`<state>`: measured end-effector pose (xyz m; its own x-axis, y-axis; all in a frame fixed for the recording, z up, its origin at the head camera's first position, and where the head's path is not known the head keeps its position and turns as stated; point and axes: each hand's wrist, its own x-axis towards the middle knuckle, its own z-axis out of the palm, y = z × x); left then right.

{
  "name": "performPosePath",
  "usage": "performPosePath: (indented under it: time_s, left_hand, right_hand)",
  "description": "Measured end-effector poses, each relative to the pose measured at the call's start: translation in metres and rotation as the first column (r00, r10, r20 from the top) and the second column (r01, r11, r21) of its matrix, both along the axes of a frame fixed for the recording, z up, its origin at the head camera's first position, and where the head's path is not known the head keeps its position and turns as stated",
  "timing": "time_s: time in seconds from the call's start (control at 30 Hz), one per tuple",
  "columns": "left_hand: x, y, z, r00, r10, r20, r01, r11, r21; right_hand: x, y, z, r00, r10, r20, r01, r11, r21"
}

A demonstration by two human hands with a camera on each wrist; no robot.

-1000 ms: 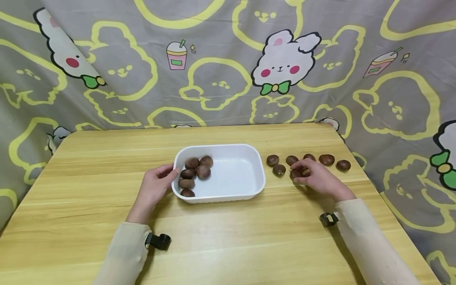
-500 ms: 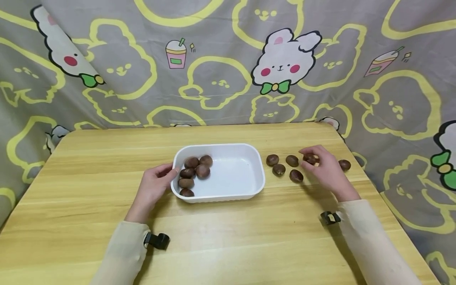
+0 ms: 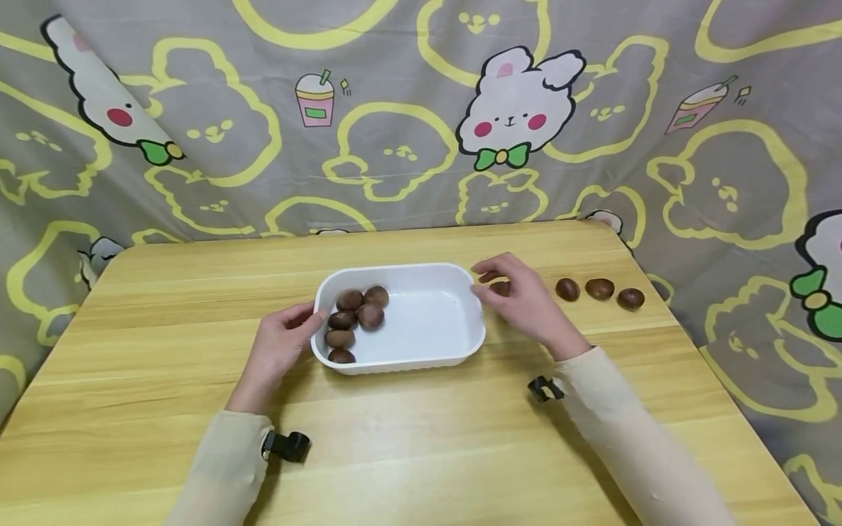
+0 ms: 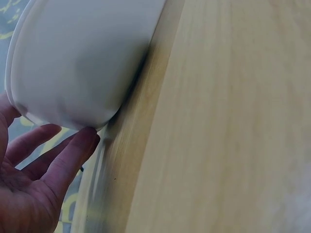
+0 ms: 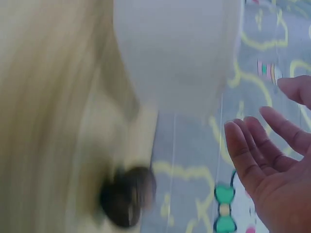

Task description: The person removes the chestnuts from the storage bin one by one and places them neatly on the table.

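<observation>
A white plastic container (image 3: 427, 325) stands on the table with several brown chestnuts (image 3: 371, 316) gathered at its left end. My left hand (image 3: 279, 347) grips that end, thumb at the rim; in the left wrist view the fingers (image 4: 68, 162) touch the outer wall. At the opposite end hovers my right hand (image 3: 526, 299), fingers bent and parted, close to the rim. A chestnut (image 3: 500, 288) shows between thumb and fingers in the head view, but the right wrist view shows nothing held and blurred chestnuts (image 5: 124, 199) below. The hand hides part of that group.
To the right on the wooden table (image 3: 395, 453) lie three more chestnuts (image 3: 599, 288) in a row, near the right edge. A patterned grey curtain (image 3: 395, 183) hangs behind and around the table. Each sleeve carries a black wrist camera (image 3: 286, 446).
My right hand has moved left from the chestnut row to the container's right end, uncovering the three right-hand chestnuts. The left hand keeps its hold, and the head view has shifted slightly.
</observation>
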<state>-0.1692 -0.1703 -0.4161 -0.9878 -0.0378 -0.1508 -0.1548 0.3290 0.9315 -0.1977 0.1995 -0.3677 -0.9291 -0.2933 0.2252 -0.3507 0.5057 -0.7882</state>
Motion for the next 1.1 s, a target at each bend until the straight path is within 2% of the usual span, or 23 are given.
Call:
performPosePath:
  time_s: [0.33,0.53,0.67,0.8,0.97,1.1]
  left_hand:
    - [0.000,0.001,-0.001,1.000,0.004,0.002,-0.004,0.999,0.034]
    - [0.000,0.000,-0.002,1.000,0.011,-0.015,-0.010,1.000,0.018]
    - [0.000,0.000,-0.001,1.000,0.014,-0.026,-0.014,1.000,0.008]
    - [-0.001,0.000,-0.003,1.000,0.015,-0.023,-0.014,1.000,0.019]
    - [-0.002,0.000,-0.005,1.000,0.000,-0.001,0.000,0.998,0.062]
    - [-0.001,-0.001,-0.004,1.000,0.000,0.006,0.000,0.998,0.063]
  right_hand:
    - [0.004,-0.069,-0.015,0.990,0.141,0.024,-0.140,0.990,-0.019]
    - [0.009,-0.102,-0.020,0.977,0.204,0.060,-0.204,0.979,-0.005]
    - [0.008,-0.119,-0.022,0.973,0.221,0.072,-0.226,0.972,0.062]
    - [0.005,-0.132,-0.023,0.979,0.192,0.073,-0.202,0.960,0.194]
    - [0.001,-0.143,-0.026,0.990,0.134,0.045,-0.141,0.905,0.401]
    - [-0.001,-0.149,-0.026,0.991,0.130,0.015,-0.123,0.881,0.457]
